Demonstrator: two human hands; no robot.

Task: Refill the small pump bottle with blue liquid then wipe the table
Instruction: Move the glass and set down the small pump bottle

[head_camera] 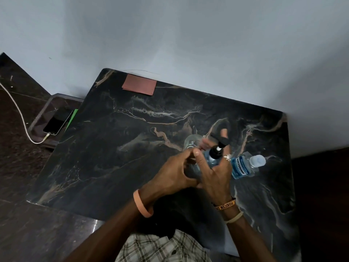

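The small pump bottle (209, 157) is clear with blue liquid inside and a black pump head (220, 141). It is held tilted over the dark marble table (132, 148), right of centre. My right hand (213, 174) wraps round its shoulder, thumb on the near side, one finger reaching up behind the pump head. My left hand (173, 173) is curled against the bottle's lower part, which it mostly hides. A Listerine bottle (242, 166) of blue liquid with a clear cap lies on its side just right of my right hand.
A clear round glass-like item (191, 141) sits just beyond my hands. A folded brown cloth (139, 85) lies at the table's far left corner by the wall. On a low stand to the left, a phone (56, 122) is plugged into a white cable (20, 114).
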